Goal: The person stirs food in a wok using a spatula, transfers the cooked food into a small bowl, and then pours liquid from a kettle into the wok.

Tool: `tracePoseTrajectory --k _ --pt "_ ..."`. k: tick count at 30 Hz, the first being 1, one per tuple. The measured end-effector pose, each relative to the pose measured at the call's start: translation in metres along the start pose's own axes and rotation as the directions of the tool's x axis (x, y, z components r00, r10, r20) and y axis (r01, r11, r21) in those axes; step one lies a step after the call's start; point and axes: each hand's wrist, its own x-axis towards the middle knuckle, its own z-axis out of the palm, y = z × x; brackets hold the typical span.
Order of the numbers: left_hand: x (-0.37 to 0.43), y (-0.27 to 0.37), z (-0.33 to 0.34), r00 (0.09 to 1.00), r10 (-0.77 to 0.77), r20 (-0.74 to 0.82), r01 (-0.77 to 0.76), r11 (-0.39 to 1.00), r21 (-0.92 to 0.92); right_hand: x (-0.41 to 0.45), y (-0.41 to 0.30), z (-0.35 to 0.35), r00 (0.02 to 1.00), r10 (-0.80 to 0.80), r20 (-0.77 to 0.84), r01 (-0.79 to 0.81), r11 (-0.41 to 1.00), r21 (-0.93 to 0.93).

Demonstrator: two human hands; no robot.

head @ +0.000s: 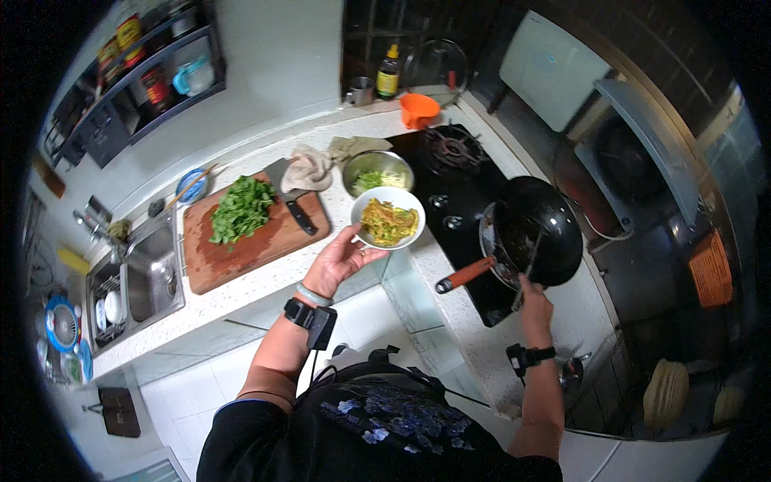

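My left hand (342, 260) holds a small white bowl (356, 212) from beneath its near left rim, above the counter corner. Cooked yellow-brown egg pieces (390, 223) fill the bowl. My right hand (535, 306) grips the thin handle of a metal cooking utensil (535, 256), which reaches into a black wok (557, 232) on the right side of the stove. The utensil's working end is hard to make out against the dark metal. The wok's brown-red handle (467, 274) points toward the near left, with no hand on it.
A steel bowl (408, 161) of cut vegetables stands behind the white bowl. Chopped greens (242, 208) and a cleaver (295, 208) lie on a wooden cutting board (202, 265). Left of it is a sink (144, 289). An orange plastic container (420, 109) stands beyond the black stove (446, 238).
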Motion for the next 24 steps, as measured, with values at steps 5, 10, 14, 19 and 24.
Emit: tracePoseTrajectory --k 5,10,14,19,24 --pt "-0.042 0.028 -0.016 0.995 0.061 0.077 -0.055 0.996 -0.075 0.016 -0.048 -0.069 0.969 0.079 -0.233 -0.103 0.990 -0.096" --pt "-0.085 0.067 -0.025 0.979 0.151 0.139 -0.127 0.978 -0.165 0.026 -0.151 -0.090 0.935 -0.094 -0.342 0.118 0.992 0.049" --pt "-0.148 0.118 -0.044 0.958 0.236 0.165 -0.223 0.970 -0.095 0.022 -0.251 -0.071 0.926 -0.184 -0.331 0.252 0.951 0.178" --pt "-0.254 0.177 -0.097 0.924 0.378 0.058 -0.373 0.924 -0.080 0.008 -0.381 -0.033 0.932 -0.313 -0.182 0.361 0.838 0.409" --pt "-0.375 0.209 -0.150 0.766 0.637 -0.085 -0.643 0.758 -0.110 -0.015 -0.513 -0.010 0.832 -0.521 -0.191 0.529 0.638 0.560"
